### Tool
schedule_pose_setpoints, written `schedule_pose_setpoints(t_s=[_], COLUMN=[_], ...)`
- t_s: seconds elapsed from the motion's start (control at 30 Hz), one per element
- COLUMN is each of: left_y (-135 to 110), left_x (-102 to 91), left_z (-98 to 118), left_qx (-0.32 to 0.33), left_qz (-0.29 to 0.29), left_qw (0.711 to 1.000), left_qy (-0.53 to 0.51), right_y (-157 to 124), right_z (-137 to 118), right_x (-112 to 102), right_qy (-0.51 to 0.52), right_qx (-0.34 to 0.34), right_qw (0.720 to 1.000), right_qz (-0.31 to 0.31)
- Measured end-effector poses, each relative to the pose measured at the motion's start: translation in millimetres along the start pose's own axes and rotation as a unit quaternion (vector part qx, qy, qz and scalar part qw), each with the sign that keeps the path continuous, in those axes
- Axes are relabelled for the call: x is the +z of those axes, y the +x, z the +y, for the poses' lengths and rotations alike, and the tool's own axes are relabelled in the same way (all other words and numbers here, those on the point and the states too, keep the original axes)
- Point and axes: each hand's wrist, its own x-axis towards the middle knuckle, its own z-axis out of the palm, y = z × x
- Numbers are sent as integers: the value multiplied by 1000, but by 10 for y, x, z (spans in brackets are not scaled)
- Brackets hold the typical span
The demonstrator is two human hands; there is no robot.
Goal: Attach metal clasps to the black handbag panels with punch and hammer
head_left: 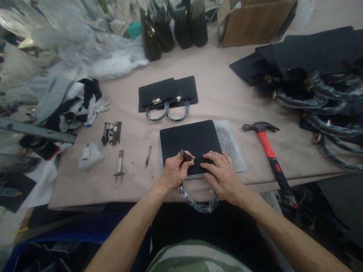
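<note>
A black bag panel point(190, 138) lies flat on a speckled pale board point(229, 141) at the table's front. From its near side a curved bag handle point(198, 206) wrapped in clear plastic hangs over the edge. My left hand point(177, 170) is closed around a short dark metal punch point(185, 155), held at a slant above the panel; its lower end is hidden by my fingers. Resting on the panel close by is my right hand point(221, 170), fingers spread and pressing the surface. To the right lies a claw hammer point(266, 145) with a red and black grip.
Two black bag pieces with handles point(167, 94) lie ahead. Stacked black panels and wrapped handles point(320, 94) fill the right. Small metal tools point(112, 133) and a thin rod point(148, 156) are on the left. A cardboard box point(255, 22) and dark bags point(176, 26) stand behind.
</note>
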Motion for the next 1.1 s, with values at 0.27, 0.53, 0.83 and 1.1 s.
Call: schedule_pose_setpoints(t_s=[0.27,0.53,0.83,1.1], left_y=[-47,1,-133,-207], left_x=[65,62,-237,-210], left_z=[-3,-13,-184,-251], left_qx=[39,67,28,67], left_qz=[17,-19,15,14], left_qw=[998,995,994,990], left_qy=[44,78,100,122], right_y=[21,541,748,672], right_z=[-10,-239,-49,43], right_x=[53,-205,-202,-175], right_qy=[6,77,282,337], right_qx=[21,13,150,215], right_qw=[999,996,947,914], right_qz=[49,-37,-45,-69])
